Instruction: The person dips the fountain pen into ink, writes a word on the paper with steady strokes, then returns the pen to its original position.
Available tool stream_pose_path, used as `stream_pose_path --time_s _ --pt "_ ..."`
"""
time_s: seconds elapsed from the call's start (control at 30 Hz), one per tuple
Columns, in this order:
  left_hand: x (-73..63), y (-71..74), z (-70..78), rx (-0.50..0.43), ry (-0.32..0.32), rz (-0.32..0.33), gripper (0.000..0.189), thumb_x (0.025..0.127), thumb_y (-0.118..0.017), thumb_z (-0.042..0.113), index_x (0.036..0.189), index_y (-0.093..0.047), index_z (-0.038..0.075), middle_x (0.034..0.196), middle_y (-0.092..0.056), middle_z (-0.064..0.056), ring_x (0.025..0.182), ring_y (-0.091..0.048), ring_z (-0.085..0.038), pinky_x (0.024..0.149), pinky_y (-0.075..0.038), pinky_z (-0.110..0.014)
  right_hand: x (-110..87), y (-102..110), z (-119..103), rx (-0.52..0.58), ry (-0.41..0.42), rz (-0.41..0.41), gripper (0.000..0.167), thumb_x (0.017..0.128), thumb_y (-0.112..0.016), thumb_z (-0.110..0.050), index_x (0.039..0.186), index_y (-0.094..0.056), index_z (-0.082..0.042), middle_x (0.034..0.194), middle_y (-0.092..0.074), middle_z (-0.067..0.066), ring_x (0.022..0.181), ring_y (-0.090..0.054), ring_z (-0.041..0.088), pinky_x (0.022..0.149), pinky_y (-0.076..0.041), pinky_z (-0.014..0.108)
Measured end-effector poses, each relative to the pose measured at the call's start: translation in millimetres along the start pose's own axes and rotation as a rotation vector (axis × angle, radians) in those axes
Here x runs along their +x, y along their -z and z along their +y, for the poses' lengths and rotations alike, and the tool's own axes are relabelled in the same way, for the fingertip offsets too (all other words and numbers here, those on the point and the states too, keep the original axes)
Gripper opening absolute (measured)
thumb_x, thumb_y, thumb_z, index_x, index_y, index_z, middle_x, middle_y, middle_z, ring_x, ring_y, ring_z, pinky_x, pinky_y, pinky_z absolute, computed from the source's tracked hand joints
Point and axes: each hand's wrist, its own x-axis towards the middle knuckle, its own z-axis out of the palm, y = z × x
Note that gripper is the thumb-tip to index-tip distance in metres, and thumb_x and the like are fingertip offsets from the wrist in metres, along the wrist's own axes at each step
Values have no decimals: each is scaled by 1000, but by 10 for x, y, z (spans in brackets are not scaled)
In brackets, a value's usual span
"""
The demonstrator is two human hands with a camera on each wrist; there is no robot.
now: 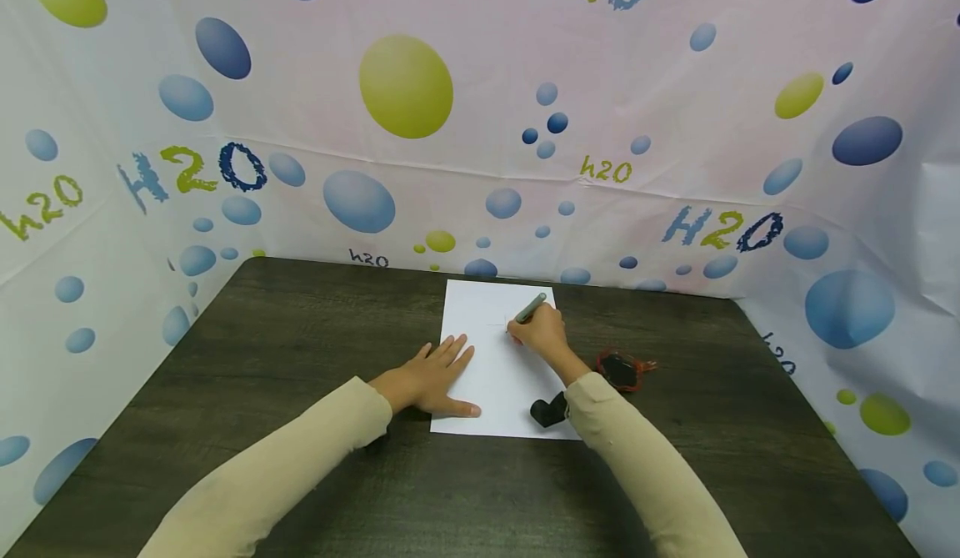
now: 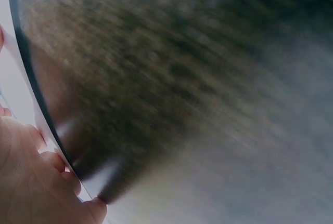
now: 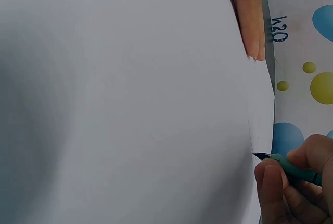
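A white sheet of paper (image 1: 502, 374) lies on the dark table, with a few faint thin lines near its upper middle. My left hand (image 1: 435, 377) rests flat on the sheet's left side, fingers spread and thumb pointing right. Its fingers (image 3: 252, 21) also show at the top of the right wrist view. My right hand (image 1: 542, 330) pinches a green pen (image 1: 531, 307) between thumb and fingers. The pen's dark pointed tip (image 3: 260, 156) meets the paper beside a thin line in the right wrist view.
A black heart-shaped piece (image 1: 547, 410) sits on the sheet's lower right, partly hidden by the right sleeve. Right of that forearm lies a dark object with an orange-red edge (image 1: 624, 370). A printed backdrop (image 1: 480, 124) stands behind the dark wooden table (image 1: 315, 333).
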Motion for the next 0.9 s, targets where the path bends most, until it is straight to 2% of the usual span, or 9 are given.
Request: stream_pose_path --time_s 0.33,0.67,0.9 --pt "6 6 0 10 4 -2 102 84 -47 73 156 -6 14 162 6 -6 148 2 -25 117 -6 -52 -23 19 4 -13 1 7 24 79 -64 -13 55 -66 -9 45 -54 -1 47 -46 13 50 -37 25" --pt "45 -21 -21 11 7 1 103 83 -47 75 156 -6 14 162 6 -6 148 3 -25 117 -6 -52 -89 67 83 -21 -42 0 20 81 -66 -14 62 -67 -7 51 -60 2 51 -51 15 50 -40 25" --pt "35 -21 -19 17 11 0 104 83 -47 75 156 -5 14 162 6 -6 148 2 -25 117 -6 -52 -161 124 128 -26 -9 -7 23 82 -65 -14 60 -67 -9 49 -59 -1 51 -51 14 54 -42 27"
